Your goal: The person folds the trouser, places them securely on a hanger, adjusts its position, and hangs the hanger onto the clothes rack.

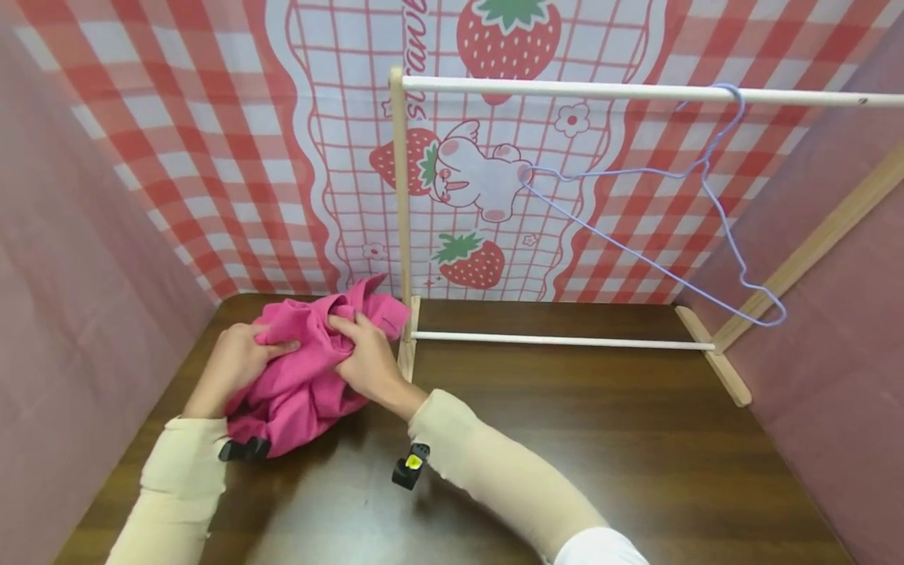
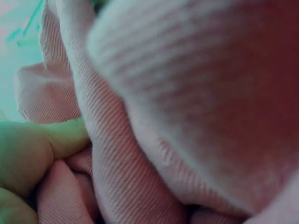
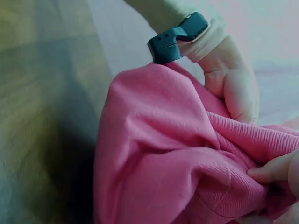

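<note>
A bunched pink piece of ribbed cloth (image 1: 300, 396) sits at the table's back left in the head view, heaped in loose folds. My left hand (image 1: 238, 362) grips its left side, the thumb lying over a fold. On the upper right of the bundle, my right hand (image 1: 370, 362) pinches the cloth between thumb and fingers. Up close in the left wrist view, folds of the cloth (image 2: 121, 172) fill most of the picture and hide most of the fingers. The right wrist view has the left hand (image 3: 236, 93) behind the bundle, its fingers partly covered by fabric.
Just right of the cloth stands a rack with a wooden post (image 1: 401, 204), a white top rail (image 1: 565, 89) and a low white bar (image 1: 558, 340). A light purple wire hanger (image 1: 636, 255) hangs from the rail. A strawberry-print checked cloth (image 1: 339, 157) covers the back wall.
</note>
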The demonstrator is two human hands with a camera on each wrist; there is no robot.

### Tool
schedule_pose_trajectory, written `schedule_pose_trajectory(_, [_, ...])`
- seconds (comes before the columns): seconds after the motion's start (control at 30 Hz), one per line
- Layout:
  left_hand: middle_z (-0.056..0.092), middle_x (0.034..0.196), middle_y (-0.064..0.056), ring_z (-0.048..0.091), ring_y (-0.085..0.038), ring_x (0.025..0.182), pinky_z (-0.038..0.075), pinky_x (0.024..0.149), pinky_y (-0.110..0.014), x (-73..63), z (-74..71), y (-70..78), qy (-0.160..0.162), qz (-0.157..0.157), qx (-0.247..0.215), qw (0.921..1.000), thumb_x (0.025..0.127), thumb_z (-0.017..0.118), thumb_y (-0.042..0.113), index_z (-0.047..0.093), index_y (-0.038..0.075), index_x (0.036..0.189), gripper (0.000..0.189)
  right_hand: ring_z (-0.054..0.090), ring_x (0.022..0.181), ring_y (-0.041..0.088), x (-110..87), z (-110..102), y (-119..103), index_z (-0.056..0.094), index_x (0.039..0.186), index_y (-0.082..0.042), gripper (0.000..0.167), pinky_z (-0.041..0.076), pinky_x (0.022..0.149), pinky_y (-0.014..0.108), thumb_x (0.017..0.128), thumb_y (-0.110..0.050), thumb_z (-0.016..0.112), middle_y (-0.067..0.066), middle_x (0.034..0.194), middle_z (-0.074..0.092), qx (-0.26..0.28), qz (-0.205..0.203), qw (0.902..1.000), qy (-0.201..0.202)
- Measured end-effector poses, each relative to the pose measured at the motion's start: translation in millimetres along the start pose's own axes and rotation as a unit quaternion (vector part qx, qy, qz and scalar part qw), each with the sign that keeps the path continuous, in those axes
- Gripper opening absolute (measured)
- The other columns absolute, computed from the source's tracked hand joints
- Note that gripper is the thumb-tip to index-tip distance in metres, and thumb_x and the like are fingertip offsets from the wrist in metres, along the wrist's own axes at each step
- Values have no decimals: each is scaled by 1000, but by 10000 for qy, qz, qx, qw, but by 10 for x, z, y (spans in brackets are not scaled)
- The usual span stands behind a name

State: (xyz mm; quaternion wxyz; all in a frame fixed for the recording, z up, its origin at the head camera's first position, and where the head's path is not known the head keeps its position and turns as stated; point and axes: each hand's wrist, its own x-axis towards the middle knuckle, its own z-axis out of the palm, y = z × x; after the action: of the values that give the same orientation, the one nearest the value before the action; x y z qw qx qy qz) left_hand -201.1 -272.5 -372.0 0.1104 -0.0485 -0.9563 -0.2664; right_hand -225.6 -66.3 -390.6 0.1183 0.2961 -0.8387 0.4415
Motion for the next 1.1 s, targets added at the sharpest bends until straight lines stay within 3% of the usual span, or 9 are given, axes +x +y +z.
schedule_pose_trajectory(0.13, [65,61,-14,63,-44,76,48,65,-47,-116,-32,197,232,-83,-86,9997,83,76,28,72,5,75,25,65,111,24,-144,-104,-83,66,123,-6,51,52,94,24,74,-1,76,15,123,64,237,-160,9989,368])
schedule_pose_trajectory(0.3, [58,55,-5,61,-31,64,43,58,-35,-265,-40,473,371,-197,-305,9987,81,78,29,59,11,56,37,66,100,26,-367,-267,-148,68,119,-2,49,54,89,28,71,-1,77,17,113,67,215,-486,9953,805])
schedule_pose_trajectory(0.5, [59,56,-4,60,-28,62,43,57,-37,-367,62,742,462,291,-369,9978,78,81,26,61,16,57,31,67,99,29,-639,-515,-152,69,116,1,49,56,90,32,69,2,78,20,111,67,273,-668,9920,1034])
schedule_pose_trajectory(0.67, [68,65,-4,66,-29,69,48,61,-41,-380,256,921,323,352,-575,9972,76,82,26,74,17,70,13,66,91,28,-846,-718,-80,69,113,2,47,57,83,34,66,5,79,20,105,67,39,-886,9884,1234])
schedule_pose_trajectory(0.8, [71,70,-3,68,-29,76,51,66,-43,-380,419,1052,265,446,-701,9962,75,83,25,79,19,82,10,65,85,26,-984,-833,19,70,109,3,46,57,78,34,64,8,78,19,99,66,-202,-1068,9830,1478])
schedule_pose_trajectory(1.0, [72,71,0,66,-29,83,50,75,-45,-412,612,1227,282,802,-657,9942,74,83,24,75,19,75,9,63,82,24,-1180,-995,159,71,108,3,48,55,73,31,61,8,78,18,94,67,-504,-1198,9786,1595])
schedule_pose_trajectory(1.1, [65,61,4,64,-27,80,49,74,-43,-388,740,1343,108,937,-589,9938,74,83,27,67,20,64,20,63,84,25,-1299,-1091,280,70,108,3,51,54,77,25,59,12,78,18,95,67,-579,-1133,9789,1598])
